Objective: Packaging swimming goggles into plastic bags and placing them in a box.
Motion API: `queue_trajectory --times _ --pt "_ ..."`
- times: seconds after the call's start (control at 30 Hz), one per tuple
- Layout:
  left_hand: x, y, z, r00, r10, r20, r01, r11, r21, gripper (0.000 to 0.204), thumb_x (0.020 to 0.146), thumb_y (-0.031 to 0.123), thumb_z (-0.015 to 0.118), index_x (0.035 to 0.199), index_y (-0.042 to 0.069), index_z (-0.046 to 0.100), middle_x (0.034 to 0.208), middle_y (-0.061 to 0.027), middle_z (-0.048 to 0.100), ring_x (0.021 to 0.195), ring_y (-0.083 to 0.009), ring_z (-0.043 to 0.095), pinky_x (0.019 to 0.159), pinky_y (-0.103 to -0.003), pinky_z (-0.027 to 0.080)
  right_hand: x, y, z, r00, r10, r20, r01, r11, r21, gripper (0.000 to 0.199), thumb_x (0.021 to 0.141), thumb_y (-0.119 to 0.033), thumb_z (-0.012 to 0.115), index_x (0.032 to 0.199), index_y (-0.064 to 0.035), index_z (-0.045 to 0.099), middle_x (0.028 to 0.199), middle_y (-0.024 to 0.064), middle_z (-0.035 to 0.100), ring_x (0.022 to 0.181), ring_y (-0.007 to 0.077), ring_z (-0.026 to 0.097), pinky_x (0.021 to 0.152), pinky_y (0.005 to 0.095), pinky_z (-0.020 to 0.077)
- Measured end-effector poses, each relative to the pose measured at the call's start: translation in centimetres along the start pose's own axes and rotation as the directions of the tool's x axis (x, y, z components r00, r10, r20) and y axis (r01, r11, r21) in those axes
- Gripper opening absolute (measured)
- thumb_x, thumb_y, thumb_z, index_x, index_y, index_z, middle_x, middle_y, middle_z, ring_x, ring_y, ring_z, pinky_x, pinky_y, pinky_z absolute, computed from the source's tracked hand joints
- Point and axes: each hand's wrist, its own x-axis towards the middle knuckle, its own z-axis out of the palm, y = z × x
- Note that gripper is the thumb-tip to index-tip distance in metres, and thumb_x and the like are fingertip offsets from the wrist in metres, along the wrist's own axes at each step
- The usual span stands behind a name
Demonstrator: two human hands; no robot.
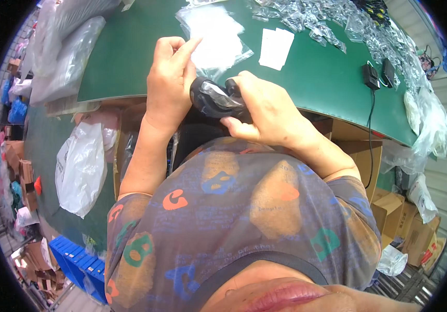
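Black device wrapped in clear film is held at the near edge of the green surface, just in front of the clear bag stack. Right hand has its grip clenched around the device's right end. Left hand touches its left end, grip released, index and thumb raised as if pinching film. To do this well: keep the right hand steady, pull the film with fingertips only, keep the device over the surface. White cards lie right of the bag stack.
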Motion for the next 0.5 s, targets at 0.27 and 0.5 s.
queue_trajectory --times 0.27,0.5 --pt "-0.7 -0.1 -0.7 0.908 -0.371 0.194 0.416 0.847 -0.33 0.01 0.089 0.005 0.074 0.097 0.0 0.072 0.082 -0.0054 0.072 0.072 -0.0122 0.066 0.07 -0.026 0.053 -1.0 1.3 -0.8 0.988 0.096 0.12 -0.044 0.925 -0.377 0.053 0.086 -0.024 0.075 0.128 -0.0002 0.053 0.101 0.0151 0.061 0.083 0.0324 0.065 0.074 0.0409 0.0525" --pt "-0.9 2.1 0.2 0.98 -0.172 0.098 0.185 0.971 -0.148 0.008 0.084 0.007 0.076 0.089 0.004 0.071 0.077 -0.0071 0.063 0.063 -0.0223 0.061 0.06 -0.032 0.049 -0.9 1.3 0.5 0.987 0.051 0.155 0.009 0.932 -0.363 0.047 0.087 -0.029 0.074 0.12 -0.0004 0.056 0.093 0.0148 0.062 0.076 0.0331 0.067 0.068 0.041 0.0538"
